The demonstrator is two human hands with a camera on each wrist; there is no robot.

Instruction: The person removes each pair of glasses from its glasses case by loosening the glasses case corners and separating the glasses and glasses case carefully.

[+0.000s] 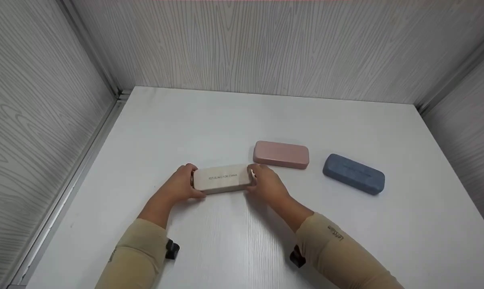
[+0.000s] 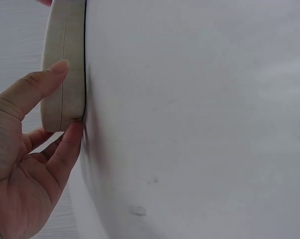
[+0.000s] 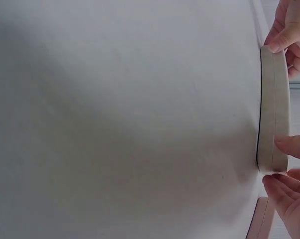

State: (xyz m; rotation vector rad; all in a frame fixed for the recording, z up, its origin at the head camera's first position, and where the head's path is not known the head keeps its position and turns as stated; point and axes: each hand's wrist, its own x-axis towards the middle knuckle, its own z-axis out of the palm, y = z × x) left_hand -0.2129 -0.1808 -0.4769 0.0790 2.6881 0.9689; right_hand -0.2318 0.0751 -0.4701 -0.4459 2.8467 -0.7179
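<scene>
- While both hands are on it, cream glasses case (image 1: 221, 178) sits btwn them, front-centre of the white tabletop (image 1: 185, 128), printed face up, long axis approx. L–R; can't tell if its base touches the tabletop.
- L hand (image 1: 181, 185): fingers curled at the case's L end, thumb on near long side, i.e. pinching that end.
- R hand (image 1: 268, 184): same grip at R end, thumb on near side, fingertips round the end.
- Seam runs along the case's side, w/ dark line at bottom edge (both wrist cams).
- Pink glasses case (image 1: 281, 154): flat on tabletop, just beyond R hand.
- Blue glasses case (image 1: 353, 174): further R, lying at an angle, apart from the pink one.
- Beige sleeves (image 1: 346, 253) on both arms, w/ lettering; grey wood-grain panel (image 1: 246, 44) at back.
</scene>
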